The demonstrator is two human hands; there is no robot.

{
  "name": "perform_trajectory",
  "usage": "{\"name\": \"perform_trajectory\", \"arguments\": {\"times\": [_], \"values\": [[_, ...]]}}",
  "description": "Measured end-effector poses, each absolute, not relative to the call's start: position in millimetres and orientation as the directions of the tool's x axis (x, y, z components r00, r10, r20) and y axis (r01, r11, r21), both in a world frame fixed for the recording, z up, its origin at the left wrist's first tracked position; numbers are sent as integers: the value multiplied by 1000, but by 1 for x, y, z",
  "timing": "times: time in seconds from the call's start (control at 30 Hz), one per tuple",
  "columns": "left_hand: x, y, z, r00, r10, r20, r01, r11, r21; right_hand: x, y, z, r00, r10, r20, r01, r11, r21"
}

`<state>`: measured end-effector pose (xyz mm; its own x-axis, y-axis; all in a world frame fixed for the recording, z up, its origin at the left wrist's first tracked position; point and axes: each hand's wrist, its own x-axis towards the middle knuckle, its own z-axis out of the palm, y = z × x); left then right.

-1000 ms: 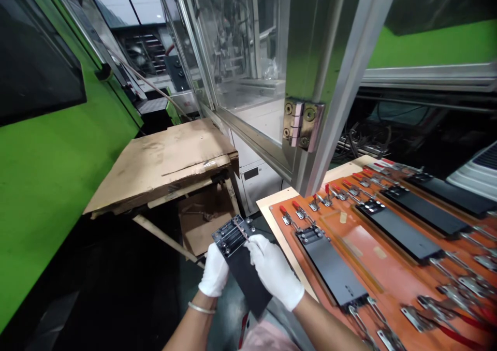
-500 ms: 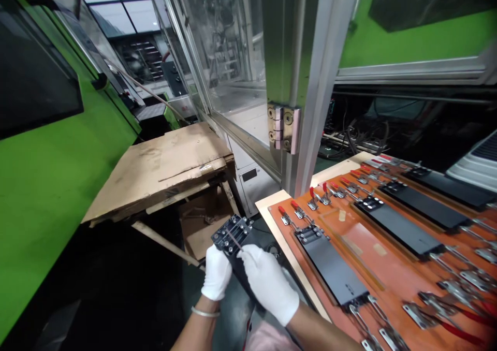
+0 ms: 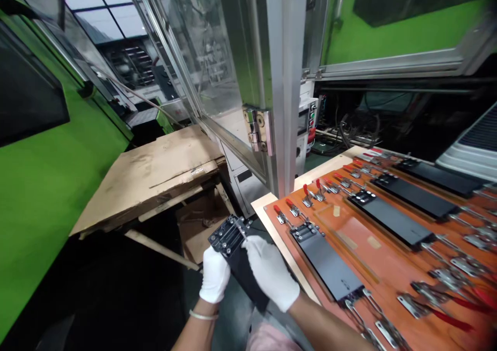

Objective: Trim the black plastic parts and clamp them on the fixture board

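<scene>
My left hand (image 3: 216,272), in a white glove, grips the left edge of a long black panel (image 3: 248,283). At the panel's far end is a ribbed block (image 3: 227,235) with several small round metal inserts. My gloved right hand (image 3: 269,271) is closed over the panel's right side. From its fingertips a thin, slender tool (image 3: 241,229) points onto the block's right part. The tool's kind and its rear end are hidden in the glove.
To the right, an orange fixture board (image 3: 373,258) carries several dark panels (image 3: 330,263) and red-handled toggle clamps (image 3: 279,214). A cardboard-topped table (image 3: 155,170) stands left. Ahead rises a metal-framed door post (image 3: 285,82); a green machine (image 3: 31,185) flanks the left.
The slender tool has moved from the block's middle to its right part, with my right hand slightly rightward. My left hand keeps its grip. The camera view has turned a little right.
</scene>
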<state>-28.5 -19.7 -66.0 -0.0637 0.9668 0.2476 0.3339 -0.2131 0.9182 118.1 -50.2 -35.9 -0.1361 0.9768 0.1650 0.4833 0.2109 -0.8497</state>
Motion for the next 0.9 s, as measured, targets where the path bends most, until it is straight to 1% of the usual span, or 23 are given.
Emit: {"name": "perform_trajectory", "arguments": {"times": [0.03,0.1,0.17,0.3,0.37,0.43,0.47,0.53,0.6,0.63,0.7,0.8,0.9], "values": [[-28,-19,-66,-30,948,317,406,-278,870,118,-50,-36,-126,979,163,496,204,-844],[-27,-18,-67,-17,938,347,447,-303,842,120,-49,-36,-150,976,159,529,215,-821],[-27,-18,-66,-24,933,359,463,-308,831,122,-46,-39,-162,974,159,508,221,-832],[-25,-18,-62,19,925,379,433,-350,831,128,-38,-50,-43,990,135,301,142,-943],[-24,-17,-61,16,925,381,426,-351,834,129,-38,-53,-4,992,123,223,121,-967],[-22,-16,-61,14,920,392,441,-357,823,128,-41,-53,6,991,132,194,129,-973],[-21,-15,-61,20,916,400,457,-364,812,126,-44,-52,-6,989,149,213,147,-966],[-20,-13,-61,15,914,404,477,-362,801,123,-50,-49,-81,980,183,304,200,-932],[-19,-12,-61,-14,920,391,475,-338,812,121,-54,-46,-169,967,190,390,242,-888],[-19,-11,-61,-27,922,385,472,-328,818,121,-55,-46,-202,962,184,405,253,-879],[-19,-11,-60,-23,917,398,484,-338,807,122,-55,-45,-194,966,170,362,232,-903],[-19,-10,-59,14,895,446,530,-385,756,124,-53,-46,-120,980,160,289,188,-939],[-20,-10,-60,1,884,467,560,-388,732,125,-52,-48,-188,971,149,314,203,-927]]}}
